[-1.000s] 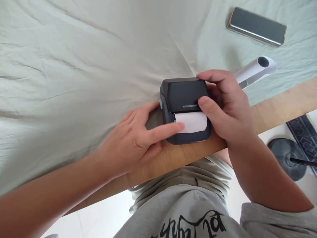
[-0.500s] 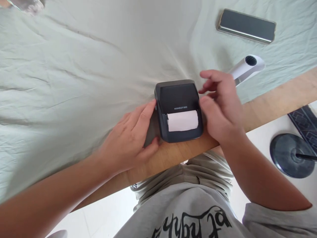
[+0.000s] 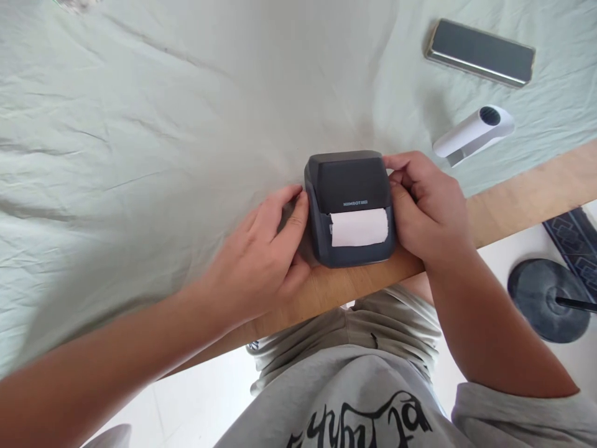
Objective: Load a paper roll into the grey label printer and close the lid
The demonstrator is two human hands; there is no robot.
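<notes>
A dark label printer [image 3: 351,180] marked NIIMBOT sits at the table's near edge, partly over the bare wood strip. From its front slot a piece of white paper [image 3: 359,228] sticks out with a ragged right end. My left hand [image 3: 265,242] presses thumb and fingertips against the printer's left side. On the opposite side, my right hand [image 3: 426,208] has its curled fingers and thumb at the printer's right edge. Between them the two hands grip the printer from both sides.
A pale green cloth [image 3: 196,112] with creases covers the table. To the right lie a white curved device [image 3: 471,134] and a dark rectangular case [image 3: 482,53]. The wooden edge [image 3: 527,193] runs along the front. A round black base [image 3: 543,302] with a rod stands on the floor.
My right hand has closed in on the printer's right side from slightly apart. The left thumb and fingers have drawn together at its left side. The printer appears slightly farther right in view.
</notes>
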